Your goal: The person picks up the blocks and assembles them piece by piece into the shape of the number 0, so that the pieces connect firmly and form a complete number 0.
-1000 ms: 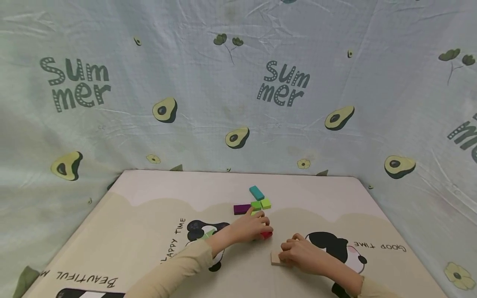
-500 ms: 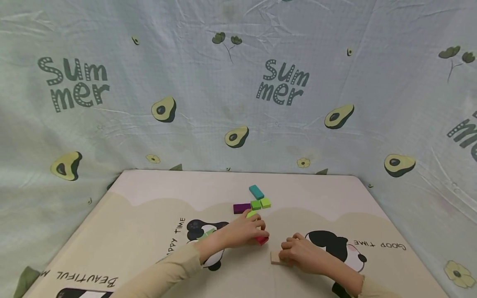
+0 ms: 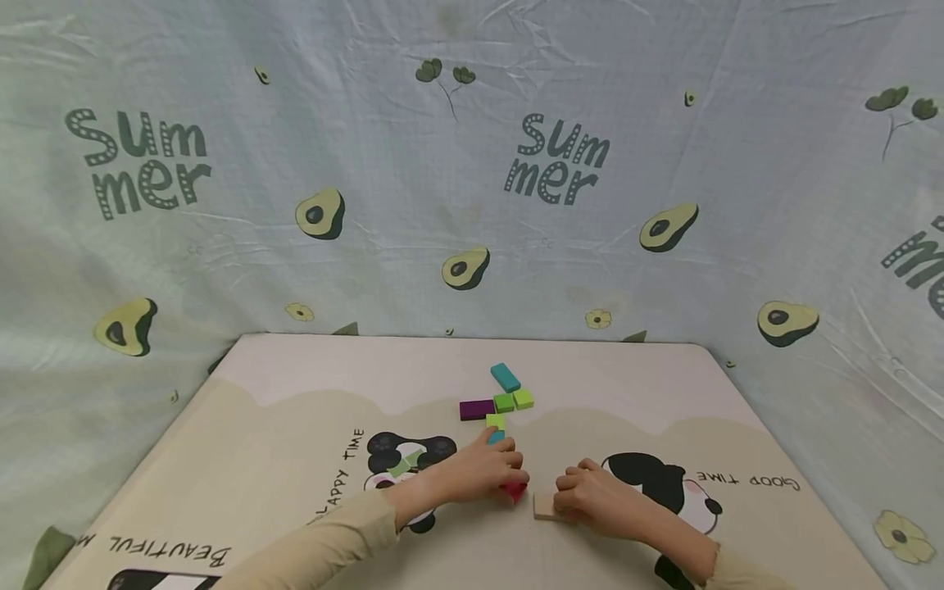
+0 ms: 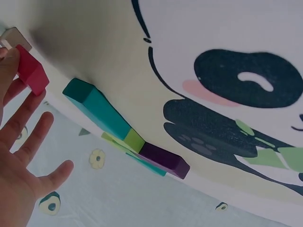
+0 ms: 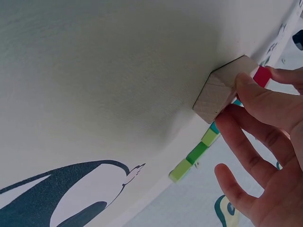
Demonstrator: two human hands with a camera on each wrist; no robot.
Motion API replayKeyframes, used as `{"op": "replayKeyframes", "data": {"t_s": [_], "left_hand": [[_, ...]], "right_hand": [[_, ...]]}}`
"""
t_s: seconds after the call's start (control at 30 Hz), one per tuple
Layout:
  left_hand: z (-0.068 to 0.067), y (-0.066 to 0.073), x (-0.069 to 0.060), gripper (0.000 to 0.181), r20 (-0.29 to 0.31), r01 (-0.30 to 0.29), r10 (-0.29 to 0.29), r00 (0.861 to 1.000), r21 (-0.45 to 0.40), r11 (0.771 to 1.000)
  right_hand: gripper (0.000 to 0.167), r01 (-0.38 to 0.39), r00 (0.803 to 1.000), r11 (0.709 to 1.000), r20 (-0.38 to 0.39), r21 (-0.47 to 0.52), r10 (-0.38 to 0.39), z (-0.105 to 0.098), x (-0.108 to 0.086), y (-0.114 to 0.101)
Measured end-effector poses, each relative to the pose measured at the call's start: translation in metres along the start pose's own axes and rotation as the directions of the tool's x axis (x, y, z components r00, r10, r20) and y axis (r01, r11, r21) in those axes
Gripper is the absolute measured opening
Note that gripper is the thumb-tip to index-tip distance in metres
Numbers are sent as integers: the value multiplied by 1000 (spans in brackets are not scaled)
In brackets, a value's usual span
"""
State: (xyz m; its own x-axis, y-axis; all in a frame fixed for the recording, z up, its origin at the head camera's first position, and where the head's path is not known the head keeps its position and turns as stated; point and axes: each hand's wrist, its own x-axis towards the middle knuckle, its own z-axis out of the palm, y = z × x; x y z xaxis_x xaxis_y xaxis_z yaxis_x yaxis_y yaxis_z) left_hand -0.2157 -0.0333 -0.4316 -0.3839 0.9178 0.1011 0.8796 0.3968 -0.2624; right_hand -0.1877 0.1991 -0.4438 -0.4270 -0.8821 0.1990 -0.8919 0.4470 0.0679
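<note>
My left hand (image 3: 483,471) pinches a red block (image 4: 32,70) between thumb and fingers; in the left wrist view the other fingers spread loosely. My right hand (image 3: 597,500) grips a plain wooden block (image 5: 225,85) on the table, thumb on one side and fingers on the other. Just beyond the left fingers lies a teal block (image 4: 102,111), touching a yellow-green block (image 3: 496,421). Behind that sit a purple block (image 3: 477,410), a green block (image 3: 505,402) and another yellow-green block (image 3: 524,399). A second teal block (image 3: 505,378) lies farthest back, set at a slant.
The blocks lie on a beige table (image 3: 295,459) printed with pandas and lettering. Its far edge meets a hanging cloth (image 3: 413,164) with avocado prints and words.
My left hand has drawn back toward me with the red block, uncovering more of the yellow-green block and the nearer teal block. The right hand has stayed on the wooden block.
</note>
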Motion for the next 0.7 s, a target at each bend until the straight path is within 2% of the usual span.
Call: {"op": "replayKeyframes", "data": {"t_s": [0.27,0.5,0.7], "left_hand": [[5,2,4,27,31,-5,5,1000,8,1000],[7,5,8,25,21,-36,36,999,35,999],[9,6,9,25,13,-29,29,999,37,999]], "right_hand": [[14,-18,999,1000,40,24,17,-2,1,0],[15,-10,1000,1000,11,11,10,0,1,0],[15,-13,1000,1000,15,25,12,-1,1,0]]}}
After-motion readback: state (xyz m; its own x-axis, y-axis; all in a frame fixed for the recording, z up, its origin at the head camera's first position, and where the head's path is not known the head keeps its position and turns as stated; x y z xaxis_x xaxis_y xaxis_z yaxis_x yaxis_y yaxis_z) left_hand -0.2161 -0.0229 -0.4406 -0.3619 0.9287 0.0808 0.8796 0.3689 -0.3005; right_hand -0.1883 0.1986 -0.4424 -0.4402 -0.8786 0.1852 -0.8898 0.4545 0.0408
